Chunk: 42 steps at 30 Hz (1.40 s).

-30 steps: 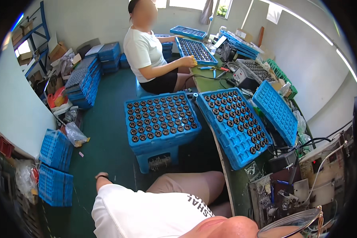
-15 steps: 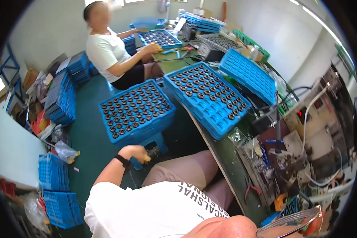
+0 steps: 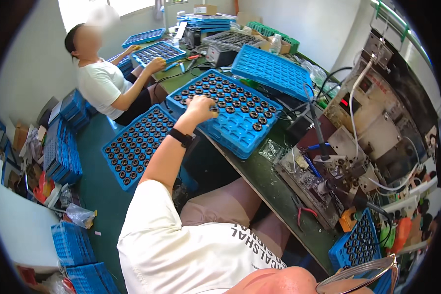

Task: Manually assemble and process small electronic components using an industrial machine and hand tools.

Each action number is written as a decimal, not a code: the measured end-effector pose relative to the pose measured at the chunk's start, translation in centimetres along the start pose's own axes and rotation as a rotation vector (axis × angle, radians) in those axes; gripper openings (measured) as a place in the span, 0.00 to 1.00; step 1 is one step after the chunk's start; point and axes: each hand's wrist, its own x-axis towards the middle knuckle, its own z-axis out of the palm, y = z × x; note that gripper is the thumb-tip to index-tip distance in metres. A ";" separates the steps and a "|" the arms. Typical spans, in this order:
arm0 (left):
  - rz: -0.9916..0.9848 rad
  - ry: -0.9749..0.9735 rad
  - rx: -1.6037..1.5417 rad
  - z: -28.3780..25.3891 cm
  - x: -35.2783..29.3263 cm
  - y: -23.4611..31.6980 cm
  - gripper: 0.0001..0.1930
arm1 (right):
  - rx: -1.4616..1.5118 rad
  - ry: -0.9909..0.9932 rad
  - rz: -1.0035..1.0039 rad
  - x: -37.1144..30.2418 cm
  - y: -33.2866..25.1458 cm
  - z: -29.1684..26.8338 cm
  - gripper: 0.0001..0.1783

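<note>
My left hand [image 3: 200,109], with a black band [image 3: 181,138] on its wrist, is over the near left side of a blue plastic tray [image 3: 245,146] on the green table. Its fingers curl down among the small dark ring-shaped parts [image 3: 236,103]; what they grip, if anything, is hidden. A yellowish covering shows at a fingertip. Rows of these parts fill most of the tray, and bare pockets show toward its near edge. Beside the table, lower down, a second blue tray [image 3: 125,182] is full of similar parts. My right hand is out of view.
A co-worker [image 3: 100,88] sits at the far left, hands at another blue tray [image 3: 162,61]. An empty blue tray [image 3: 272,68] leans behind mine. To the right are a machine [image 3: 372,122] and red-handled pliers [image 3: 301,213]. Blue trays [image 3: 73,242] are stacked on the floor.
My left hand has moved up and right, from beside my leg above the floor to the tray on the table. The view has shifted, so the trays and co-worker appear further left.
</note>
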 end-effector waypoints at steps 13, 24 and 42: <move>0.301 0.330 -0.368 2.2 1.1 -0.1 0.16 | -0.343 -0.411 1.068 4.6 1.0 -6.1 0.19; 0.006 -0.176 -1.294 3.0 -3.6 9.1 0.23 | -0.543 -0.818 1.286 -3.1 13.6 -12.2 0.19; 0.127 -0.135 -1.227 5.2 -3.2 13.7 0.21 | -0.347 -0.569 0.968 3.2 5.1 -3.3 0.15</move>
